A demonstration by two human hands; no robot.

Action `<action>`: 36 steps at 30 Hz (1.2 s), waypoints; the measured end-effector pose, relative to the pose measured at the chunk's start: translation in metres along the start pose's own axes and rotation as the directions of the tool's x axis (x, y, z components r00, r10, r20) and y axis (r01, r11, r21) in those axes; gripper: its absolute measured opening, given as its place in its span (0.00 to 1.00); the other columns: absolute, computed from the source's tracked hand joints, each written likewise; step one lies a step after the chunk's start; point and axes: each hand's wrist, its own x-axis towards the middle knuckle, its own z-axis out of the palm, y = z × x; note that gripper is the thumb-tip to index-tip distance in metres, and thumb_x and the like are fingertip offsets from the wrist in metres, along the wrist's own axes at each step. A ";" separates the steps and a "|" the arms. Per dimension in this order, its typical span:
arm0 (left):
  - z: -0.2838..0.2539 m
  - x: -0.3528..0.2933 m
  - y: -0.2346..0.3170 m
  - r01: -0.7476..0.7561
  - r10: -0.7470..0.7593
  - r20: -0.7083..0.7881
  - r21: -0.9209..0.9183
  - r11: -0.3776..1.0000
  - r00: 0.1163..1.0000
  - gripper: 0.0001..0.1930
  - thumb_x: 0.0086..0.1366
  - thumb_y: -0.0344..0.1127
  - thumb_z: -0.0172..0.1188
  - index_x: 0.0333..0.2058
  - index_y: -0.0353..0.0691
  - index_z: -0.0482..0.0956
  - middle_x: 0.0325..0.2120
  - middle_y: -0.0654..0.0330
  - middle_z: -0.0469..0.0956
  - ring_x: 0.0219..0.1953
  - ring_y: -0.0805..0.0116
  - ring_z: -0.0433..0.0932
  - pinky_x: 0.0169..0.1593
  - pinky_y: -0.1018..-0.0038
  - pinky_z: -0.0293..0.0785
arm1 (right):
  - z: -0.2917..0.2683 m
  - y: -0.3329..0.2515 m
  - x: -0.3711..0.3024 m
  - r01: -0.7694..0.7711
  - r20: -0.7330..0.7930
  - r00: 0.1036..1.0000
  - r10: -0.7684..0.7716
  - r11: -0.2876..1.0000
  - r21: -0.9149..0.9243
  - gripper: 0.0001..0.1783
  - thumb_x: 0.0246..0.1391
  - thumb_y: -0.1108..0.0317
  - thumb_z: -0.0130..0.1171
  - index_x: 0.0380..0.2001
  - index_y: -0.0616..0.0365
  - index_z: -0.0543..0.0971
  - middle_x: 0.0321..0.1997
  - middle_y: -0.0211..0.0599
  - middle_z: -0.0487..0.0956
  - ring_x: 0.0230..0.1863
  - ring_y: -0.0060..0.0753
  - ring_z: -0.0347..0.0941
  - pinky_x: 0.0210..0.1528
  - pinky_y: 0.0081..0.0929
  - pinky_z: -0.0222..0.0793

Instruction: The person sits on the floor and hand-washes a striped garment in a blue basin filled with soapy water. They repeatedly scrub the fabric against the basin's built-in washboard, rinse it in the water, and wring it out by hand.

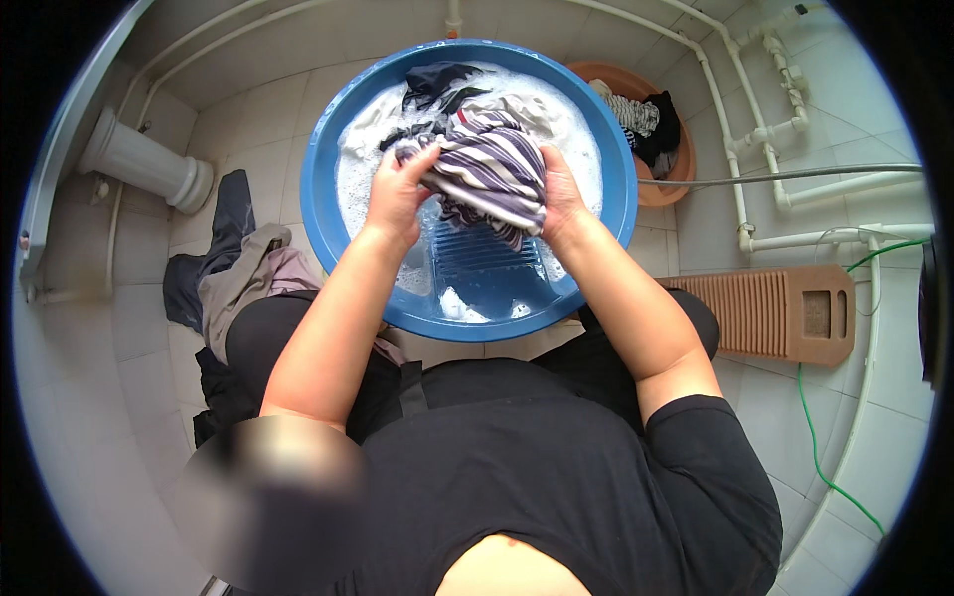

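Cloth (494, 171), one, striped, left hand (399, 196) and right hand (562, 197) curled gripping it; one basin (315, 199)

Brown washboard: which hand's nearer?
Right. The right hand holds the striped cloth's right side above the blue tub; the brown washboard lies off to its right. The left hand holds the cloth's left side, farther away.

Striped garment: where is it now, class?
In the head view, the striped garment is upper centre, between the left hand and right hand, over the blue basin.
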 end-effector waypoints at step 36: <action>-0.005 -0.026 -0.062 -0.348 0.280 0.237 0.811 0.470 0.930 0.14 0.60 0.40 0.50 0.39 0.37 0.73 0.44 0.46 0.69 0.50 0.46 0.65 0.54 0.60 0.60 | -0.035 0.031 -0.013 0.361 0.375 0.850 -0.371 -0.111 -0.926 0.14 0.44 0.57 0.56 0.27 0.57 0.76 0.49 0.52 0.71 0.54 0.50 0.64 0.57 0.39 0.57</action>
